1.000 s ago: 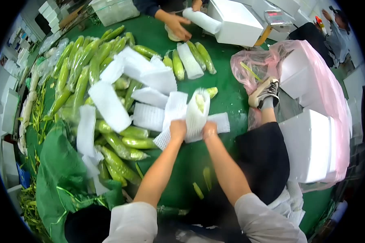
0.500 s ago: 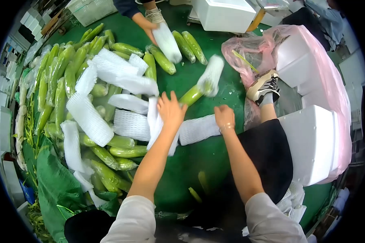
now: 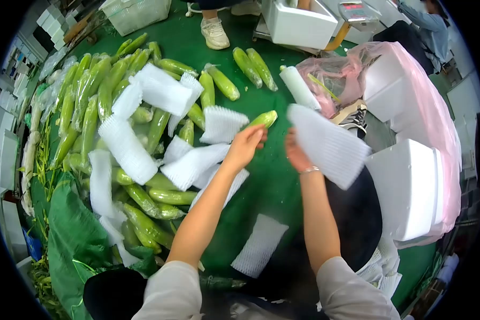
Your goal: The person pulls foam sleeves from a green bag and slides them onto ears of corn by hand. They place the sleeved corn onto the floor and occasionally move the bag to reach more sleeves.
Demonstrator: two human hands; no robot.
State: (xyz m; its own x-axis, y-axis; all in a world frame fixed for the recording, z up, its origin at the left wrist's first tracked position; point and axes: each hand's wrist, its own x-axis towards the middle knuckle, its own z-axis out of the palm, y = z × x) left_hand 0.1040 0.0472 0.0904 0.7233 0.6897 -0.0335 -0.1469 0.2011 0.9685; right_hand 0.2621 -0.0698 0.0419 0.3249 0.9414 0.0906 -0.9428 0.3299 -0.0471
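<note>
My left hand (image 3: 245, 146) is closed around the near end of a pale green gourd (image 3: 265, 119), whose other end points up and away. To its right, my right hand (image 3: 297, 152) grips a white foam net sleeve (image 3: 330, 146), which is slightly blurred and tilts over my knee. Loose foam sleeves (image 3: 194, 166) lie just left of my left hand, on a heap of film-wrapped gourds (image 3: 85, 85). One gourd in a foam sleeve (image 3: 300, 88) rests on the floor beyond my right hand. Another foam sleeve (image 3: 260, 245) lies between my forearms.
White foam boxes (image 3: 405, 192), partly in pink plastic film (image 3: 442, 133), stand at my right. Opposite are a person's shoe (image 3: 214, 33), a white foam box (image 3: 298, 24), a scale (image 3: 357, 12) and a white basket (image 3: 136, 15). Another person (image 3: 418, 29) is at far right.
My left hand has closed on a gourd, and my right hand has raised a foam sleeve. The sleeved gourd has shifted up and right. The other person's hand and the sleeve in it have left view.
</note>
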